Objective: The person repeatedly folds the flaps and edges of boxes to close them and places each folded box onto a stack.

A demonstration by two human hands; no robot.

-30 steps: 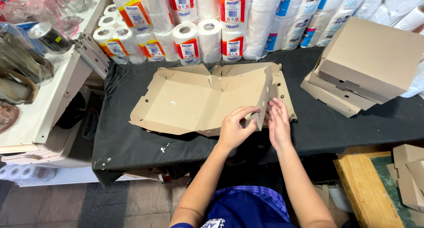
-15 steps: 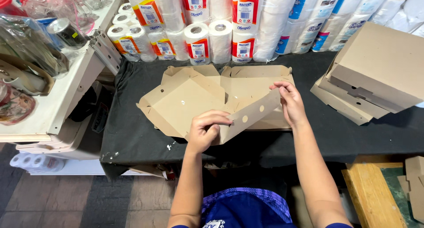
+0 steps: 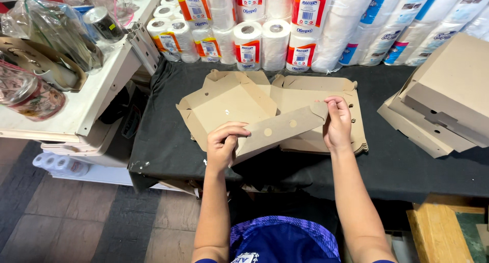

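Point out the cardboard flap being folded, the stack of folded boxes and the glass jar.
cardboard flap [image 3: 277,133], head view, middle of the raised strip
stack of folded boxes [image 3: 448,89], head view, top box's lid
glass jar [image 3: 30,97], head view, its side

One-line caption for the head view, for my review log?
Both hands, left hand and right hand, fold up the front flap of a flat cardboard box on a black-covered table.

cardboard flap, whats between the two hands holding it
In the head view, the left hand and right hand grip opposite ends of the raised cardboard flap; between them lies only the flap itself, with two round holes.
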